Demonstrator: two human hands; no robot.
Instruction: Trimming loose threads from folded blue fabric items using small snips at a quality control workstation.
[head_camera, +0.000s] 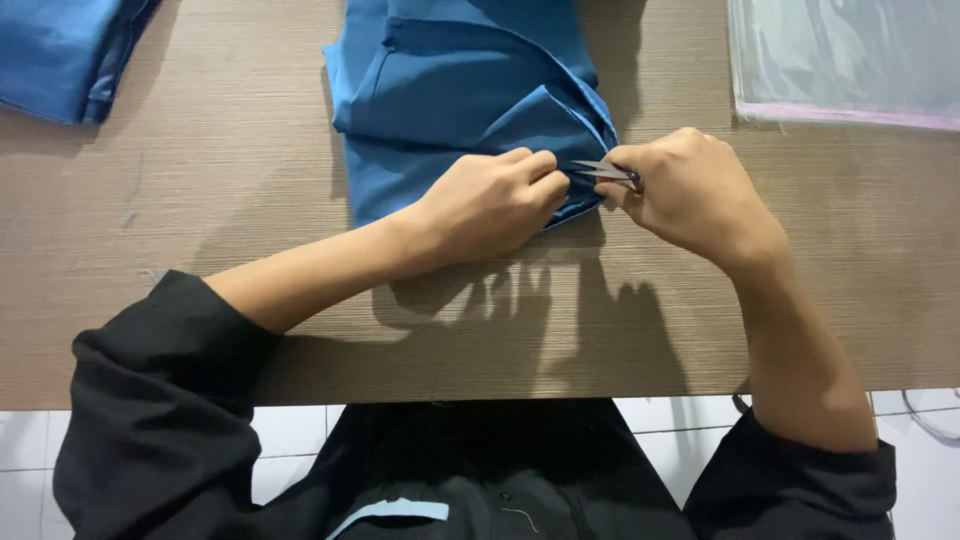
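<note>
Here the blue folded garment (450, 110) lies on the wooden counter (230, 180), straight in front of both hands, and its lower right corner sits between them. The left hand (490, 200) has its fingers curled together and pinches the edge of the cloth at this corner, with the knuckles resting on the fabric. The right hand (690, 190) is just beside it, almost touching, and its fingers are closed around small metal thread snips (605, 172); the blades point to the left, toward the pinched edge and the fingertips of the left hand. If the blades touch the cloth, I cannot tell. Far to the left of the left hand, at the corner of the counter, lies another blue folded cloth (65, 50). Beyond the right hand, at the far right, lies a clear plastic bag (850, 55) with a pale pink edge. Both forearms come out from black sleeves (160, 400)
</note>
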